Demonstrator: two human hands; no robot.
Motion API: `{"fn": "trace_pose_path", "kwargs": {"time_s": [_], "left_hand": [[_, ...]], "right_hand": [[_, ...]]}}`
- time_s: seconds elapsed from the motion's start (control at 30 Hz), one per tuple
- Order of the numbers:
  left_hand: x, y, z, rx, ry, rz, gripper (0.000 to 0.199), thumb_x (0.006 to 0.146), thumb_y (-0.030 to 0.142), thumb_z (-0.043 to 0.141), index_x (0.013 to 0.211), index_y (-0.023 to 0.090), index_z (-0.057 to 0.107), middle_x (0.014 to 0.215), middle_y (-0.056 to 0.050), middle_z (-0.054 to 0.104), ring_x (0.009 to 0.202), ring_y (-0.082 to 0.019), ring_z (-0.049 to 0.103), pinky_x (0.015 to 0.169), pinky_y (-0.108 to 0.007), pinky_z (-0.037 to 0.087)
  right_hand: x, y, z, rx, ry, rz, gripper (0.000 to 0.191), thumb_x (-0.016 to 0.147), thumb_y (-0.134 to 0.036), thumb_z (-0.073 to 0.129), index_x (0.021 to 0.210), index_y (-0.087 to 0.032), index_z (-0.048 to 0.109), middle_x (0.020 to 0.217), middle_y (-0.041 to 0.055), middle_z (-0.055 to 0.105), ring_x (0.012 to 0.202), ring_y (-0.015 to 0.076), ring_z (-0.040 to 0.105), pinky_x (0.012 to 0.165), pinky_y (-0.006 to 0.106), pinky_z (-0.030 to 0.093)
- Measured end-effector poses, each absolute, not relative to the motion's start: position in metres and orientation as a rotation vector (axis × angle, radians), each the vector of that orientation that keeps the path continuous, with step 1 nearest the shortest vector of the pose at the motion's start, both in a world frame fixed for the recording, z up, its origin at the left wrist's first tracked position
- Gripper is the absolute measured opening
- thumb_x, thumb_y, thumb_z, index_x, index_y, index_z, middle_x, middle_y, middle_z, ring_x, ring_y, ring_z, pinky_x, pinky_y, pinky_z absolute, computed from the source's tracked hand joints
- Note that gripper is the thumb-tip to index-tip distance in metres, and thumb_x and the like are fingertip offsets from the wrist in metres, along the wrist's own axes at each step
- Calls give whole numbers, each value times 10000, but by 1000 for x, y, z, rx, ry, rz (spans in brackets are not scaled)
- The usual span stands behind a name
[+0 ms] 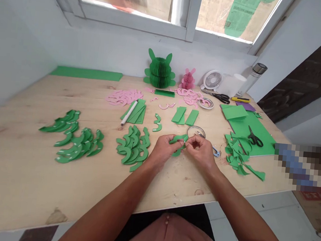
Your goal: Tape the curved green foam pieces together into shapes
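Observation:
Near the front of the table my left hand [164,149] pinches a curved green paper cutout [178,152]. My right hand [200,150] meets it at the cutout's right edge, thumb and fingertips pressed together. A tiny white bit shows between the fingertips of both hands, too small to name. Just behind my right hand lies a roll of tape [189,129], and to its right a light blue cutter [216,152]. Left of my hands is a pile of wavy green paper cutouts [130,146]. Further left, more green cutouts [76,148] carry white strips.
Green scraps [234,153], black scissors [255,138] and green sheets [262,139] lie right. Behind are pink cutouts [126,97], a white pen [129,113], another tape roll [205,103], a green paper figure [160,73], a pink one [188,79] and a small fan [212,80].

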State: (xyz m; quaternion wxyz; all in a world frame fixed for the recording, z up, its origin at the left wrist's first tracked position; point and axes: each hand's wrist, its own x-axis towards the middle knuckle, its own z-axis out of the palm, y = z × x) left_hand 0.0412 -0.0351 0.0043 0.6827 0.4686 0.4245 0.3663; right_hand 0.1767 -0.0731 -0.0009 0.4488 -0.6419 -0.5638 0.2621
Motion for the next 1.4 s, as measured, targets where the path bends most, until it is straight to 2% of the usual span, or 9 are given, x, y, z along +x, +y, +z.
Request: {"fn": "trace_pose_path", "kwargs": {"time_s": [0.4, 0.63, 0.9, 1.4], "left_hand": [[42, -35, 4, 1120, 966, 835, 229, 596, 351, 678, 606, 128, 630, 500, 19, 542, 468, -75, 427, 482, -208, 333], [42, -35, 2, 1175, 1039, 864, 206, 595, 319, 679, 652, 125, 643, 560, 1, 584, 508, -96, 495, 487, -205, 382], [41, -33, -1, 1410, 1110, 930, 158, 645, 299, 608, 650, 149, 657, 542, 15, 581, 525, -110, 496, 493, -204, 371], [42, -33, -3, 1425, 1138, 936, 154, 657, 297, 604, 659, 155, 665, 544, 20, 586, 517, -110, 502, 504, -214, 371]], "right_hand": [[175, -74, 0, -1594, -1417, 609, 80, 667, -224, 548, 599, -182, 543, 566, -4, 559, 514, 106, 458, 491, 221, 361], [177, -74, -1, -1592, -1462, 592, 109, 711, -233, 532, 656, -169, 601, 616, 8, 594, 536, 111, 478, 519, 228, 376], [180, -71, -7, -1549, -1296, 836, 156, 722, -252, 526, 695, -161, 650, 631, 17, 638, 576, 136, 546, 527, 231, 405], [180, -69, -3, -1519, -1180, 958, 137, 710, -254, 533, 664, -166, 627, 678, 32, 658, 638, 147, 586, 613, 257, 450]]}}
